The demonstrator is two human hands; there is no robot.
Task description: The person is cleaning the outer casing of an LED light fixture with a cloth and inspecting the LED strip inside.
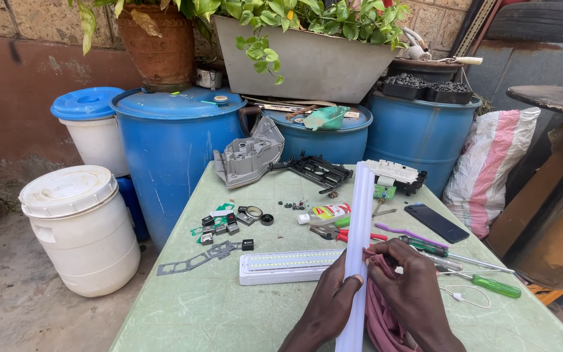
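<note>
A small bottle (326, 213) with a red and yellow label lies mid-table; a dark phone (436, 223), screen blank, lies right of it. A pink-striped white sack (490, 166) leans beside the table.

Only the person's two bare hands and wrists show at the bottom edge of the head view. The left hand (330, 306) and the right hand (412, 296) wear no gloves, rings or watch, and no sleeve reaches either wrist. Fingernails are short and unpainted.

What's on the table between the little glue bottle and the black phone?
In the head view, pliers with red handles and a purple toothbrush lie between the glue bottle and the phone.
</note>
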